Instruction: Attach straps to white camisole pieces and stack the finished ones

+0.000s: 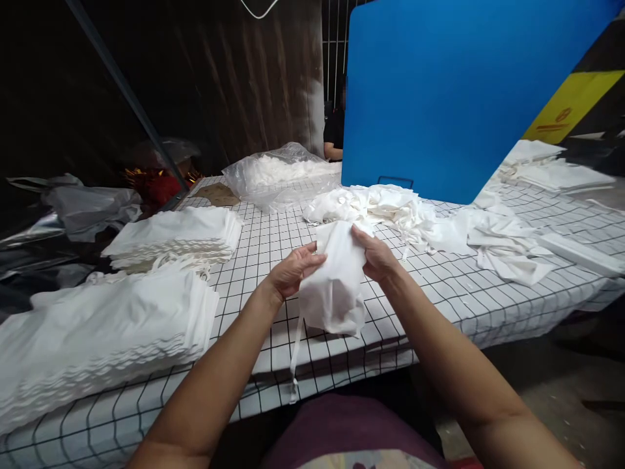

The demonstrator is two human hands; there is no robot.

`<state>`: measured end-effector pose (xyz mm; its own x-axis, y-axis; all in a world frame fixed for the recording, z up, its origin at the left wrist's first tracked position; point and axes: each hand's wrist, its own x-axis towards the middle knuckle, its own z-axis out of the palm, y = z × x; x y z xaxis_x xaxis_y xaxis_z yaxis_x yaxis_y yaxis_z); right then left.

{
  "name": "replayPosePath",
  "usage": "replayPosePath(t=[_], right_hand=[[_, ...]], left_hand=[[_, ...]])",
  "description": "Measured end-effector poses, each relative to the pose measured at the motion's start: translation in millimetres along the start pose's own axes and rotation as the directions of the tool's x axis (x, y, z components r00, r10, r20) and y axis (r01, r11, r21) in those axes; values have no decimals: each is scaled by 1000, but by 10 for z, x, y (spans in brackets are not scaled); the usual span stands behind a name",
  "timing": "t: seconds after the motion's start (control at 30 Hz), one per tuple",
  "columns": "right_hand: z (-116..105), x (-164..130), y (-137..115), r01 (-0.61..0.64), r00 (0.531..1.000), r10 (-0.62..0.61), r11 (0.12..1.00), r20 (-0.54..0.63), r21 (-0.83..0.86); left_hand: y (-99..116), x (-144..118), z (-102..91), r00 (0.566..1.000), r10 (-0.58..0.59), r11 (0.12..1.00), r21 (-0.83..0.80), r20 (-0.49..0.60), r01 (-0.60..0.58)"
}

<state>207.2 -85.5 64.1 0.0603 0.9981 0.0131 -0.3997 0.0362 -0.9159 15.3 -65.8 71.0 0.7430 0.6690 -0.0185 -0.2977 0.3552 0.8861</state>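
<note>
Both my hands hold one white cloth bag (336, 286) up above the table with the black-grid white cover (273, 241). My left hand (291, 270) pinches the bag's upper left edge. My right hand (377, 256) grips its upper right edge. The bag hangs bunched between them, and a white drawstring (295, 348) dangles from it over the table's front edge. A loose heap of white cloth pieces (385, 208) lies just beyond my hands.
Two stacks of flat white bags lie at the left: a near stack (102, 339) and a far stack (180, 238). A clear plastic bag of white pieces (278, 172) sits at the back. A blue board (439, 91) stands behind the heap. A person (334, 130) sits beyond it.
</note>
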Motion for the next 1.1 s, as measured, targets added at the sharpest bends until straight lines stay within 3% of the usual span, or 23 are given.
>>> replayPosePath(t=[0.13, 0.23, 0.3, 0.37, 0.47, 0.57, 0.63, 0.73, 0.8, 0.87, 0.93, 1.0, 1.1], right_hand=[[-105, 84, -237, 131, 988, -132, 991, -77, -26], [-188, 82, -397, 192, 979, -195, 980, -64, -46], [-245, 59, -494, 229, 971, -234, 970, -58, -86], [-312, 27, -569, 250, 963, -261, 959, -72, -134], [-437, -53, -574, 232, 955, -249, 965, -158, -119], [-602, -226, -367, 97, 969, -104, 994, -224, -42], [-729, -404, -135, -119, 971, 115, 993, -211, -7], [-899, -691, 186, -376, 894, 380, 924, -239, 64], [-970, -833, 297, -391, 872, 408, 913, -269, 117], [-1003, -904, 319, -364, 882, 386, 922, -270, 131], [-1018, -909, 296, -349, 893, 351, 935, -282, 61], [-1045, -868, 268, -336, 900, 275, 931, -339, -139], [-1145, -755, 243, -275, 908, 17, 779, -419, -564]], left_hand=[[-289, -182, -62, 984, -141, 983, 130, 111, 126], [-320, -325, -129, 967, -230, 941, 280, 113, 191], [-207, -408, -183, 986, -157, 941, 311, 54, 133], [-31, -475, -236, 999, -2, 968, 252, -35, 11], [198, -540, -317, 978, 144, 980, 159, -150, -120], [232, -570, -424, 980, 77, 974, 226, -181, -35], [148, -589, -515, 981, -35, 948, 306, -192, 94], [-16, -631, -646, 963, -163, 895, 379, -216, 236], [-81, -660, -704, 951, -196, 871, 403, -238, 280], [-96, -680, -734, 943, -202, 854, 425, -264, 301], [-88, -693, -748, 935, -192, 831, 457, -298, 316], [-88, -709, -764, 921, -160, 792, 512, -355, 334], [-126, -752, -797, 883, -61, 716, 596, -466, 364]])
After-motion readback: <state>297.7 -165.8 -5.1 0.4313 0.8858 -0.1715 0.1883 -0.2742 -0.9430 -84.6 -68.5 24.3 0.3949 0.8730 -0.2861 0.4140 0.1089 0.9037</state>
